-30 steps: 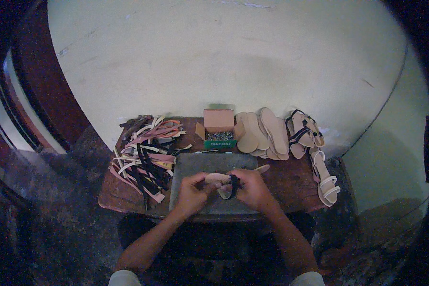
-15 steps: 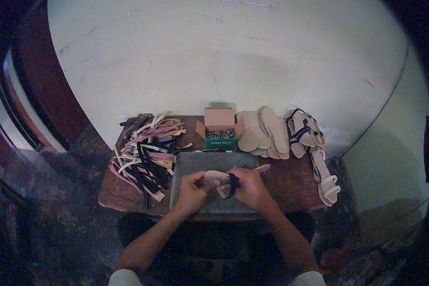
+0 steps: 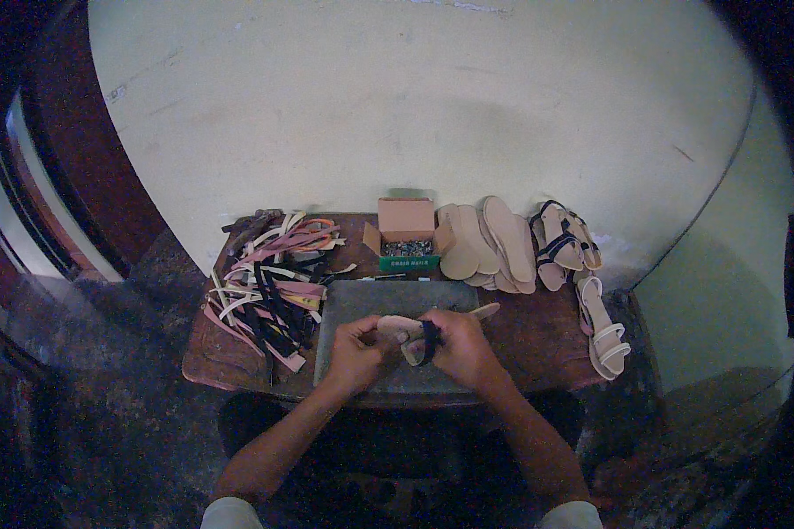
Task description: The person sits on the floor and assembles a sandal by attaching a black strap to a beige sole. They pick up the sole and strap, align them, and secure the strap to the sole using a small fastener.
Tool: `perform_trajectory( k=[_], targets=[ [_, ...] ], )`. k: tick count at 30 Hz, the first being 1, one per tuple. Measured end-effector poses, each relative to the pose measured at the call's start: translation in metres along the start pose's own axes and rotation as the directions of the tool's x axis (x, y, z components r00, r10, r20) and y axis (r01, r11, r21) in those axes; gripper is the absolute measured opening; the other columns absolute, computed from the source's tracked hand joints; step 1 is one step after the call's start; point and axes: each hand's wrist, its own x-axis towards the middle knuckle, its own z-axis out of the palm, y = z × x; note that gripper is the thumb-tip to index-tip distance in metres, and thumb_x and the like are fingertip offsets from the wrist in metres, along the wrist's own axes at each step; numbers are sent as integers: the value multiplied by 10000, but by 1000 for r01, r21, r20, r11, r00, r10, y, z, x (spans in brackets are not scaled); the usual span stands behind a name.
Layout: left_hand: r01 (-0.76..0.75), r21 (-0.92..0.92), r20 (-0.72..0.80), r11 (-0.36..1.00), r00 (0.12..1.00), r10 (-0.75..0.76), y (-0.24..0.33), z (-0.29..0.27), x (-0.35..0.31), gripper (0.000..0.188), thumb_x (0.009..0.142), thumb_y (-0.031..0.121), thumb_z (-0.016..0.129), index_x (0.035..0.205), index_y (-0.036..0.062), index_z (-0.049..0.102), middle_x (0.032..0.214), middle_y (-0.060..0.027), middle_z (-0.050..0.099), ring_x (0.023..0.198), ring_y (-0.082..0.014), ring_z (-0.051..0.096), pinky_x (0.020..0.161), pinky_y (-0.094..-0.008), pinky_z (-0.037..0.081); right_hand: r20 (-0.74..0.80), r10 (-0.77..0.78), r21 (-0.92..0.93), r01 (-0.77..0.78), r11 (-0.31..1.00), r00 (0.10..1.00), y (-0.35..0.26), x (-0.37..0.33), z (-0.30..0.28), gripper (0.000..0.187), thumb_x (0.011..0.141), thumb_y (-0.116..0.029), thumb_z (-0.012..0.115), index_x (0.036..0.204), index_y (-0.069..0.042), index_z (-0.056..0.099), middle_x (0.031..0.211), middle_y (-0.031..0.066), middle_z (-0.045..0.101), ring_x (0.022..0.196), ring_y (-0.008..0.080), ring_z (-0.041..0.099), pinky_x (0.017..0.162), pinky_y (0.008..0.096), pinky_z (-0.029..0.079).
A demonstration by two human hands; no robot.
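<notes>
Head: sole (image 3: 398, 324) at slightly different angle

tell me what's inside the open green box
Many small, shiny metal pieces lie in the box. Whatever lies beneath their top layer is covered.

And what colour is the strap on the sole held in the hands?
The strap looks black, best seen in the head view, the only one here.

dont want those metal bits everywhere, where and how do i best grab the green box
Probably low on the box, a grip from left and right at once, below the side flaps. The lid and flaps stand open around loose bits, so it should stay level; the soles crowd its right.
</notes>
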Motion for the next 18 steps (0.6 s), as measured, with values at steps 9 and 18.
perform_trajectory(
  k=[9, 18],
  targets=[
    [-16, 48, 1, 999, 1000, 16, 3, 2, -2, 161, 873, 55, 692, 1028, 10, 696, 910, -49, 715, 795, -106, 656, 701, -259, 532, -41, -14, 13, 14, 1000, 999, -1, 0, 2, 270, 709, -109, 803, 886, -6, 627, 764, 148, 645, 696, 288, 646, 647, 362, 481],
    [-11, -2, 12, 1000, 1000, 11, -13, -3, 3, 175, 863, 41, 697, 1036, 14, 693, 927, -51, 714, 830, -112, 654, 733, -269, 536, -64, -31, -31, 29, 999, 997, 4, 1, 5, 278, 689, -126, 818, 861, -17, 629, 760, 145, 649, 694, 292, 649, 643, 364, 479]
  ],
)
